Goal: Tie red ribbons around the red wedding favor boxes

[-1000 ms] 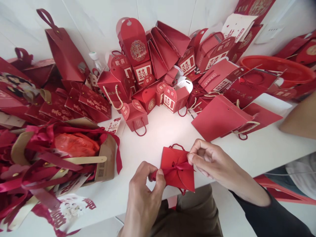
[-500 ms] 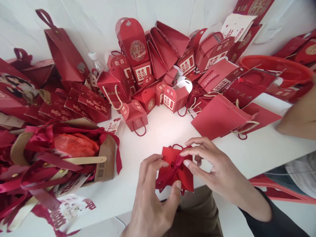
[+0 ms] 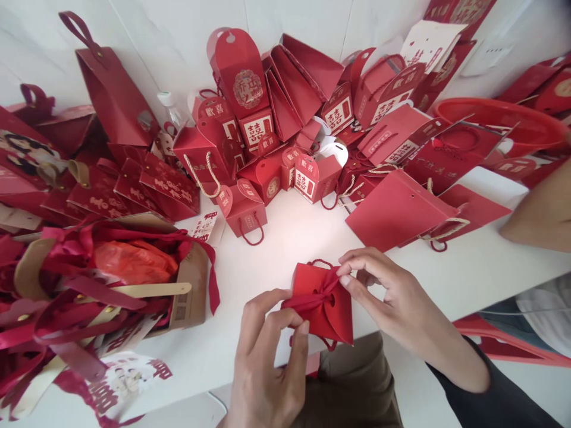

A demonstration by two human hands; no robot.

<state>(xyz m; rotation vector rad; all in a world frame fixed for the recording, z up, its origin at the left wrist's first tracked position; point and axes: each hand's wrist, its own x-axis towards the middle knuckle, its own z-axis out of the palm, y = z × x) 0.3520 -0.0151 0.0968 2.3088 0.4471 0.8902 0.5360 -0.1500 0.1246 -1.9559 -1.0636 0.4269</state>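
At the near edge of the worktop [image 3: 250,270], the red box [image 3: 338,324] lies knot-side up, its cord loops [image 3: 320,261] marking far and near sides; it looks nearly square, so I can't tell a long axis. The right hand [image 3: 392,294] has its grip pinched on the ribbon [image 3: 307,302]; the left hand [image 3: 267,356] curls beside it, its hold unclear. Gentle, even tension would suit.

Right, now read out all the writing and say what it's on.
"歡喜": flap of the front-centre gift box, and similar boxes.
"囍": its white label, repeated on others.
"乔迁", seemingly: round gold emblem.
Too blurred or small: lettering on the left-hand red bags, the cards and elsewhere.
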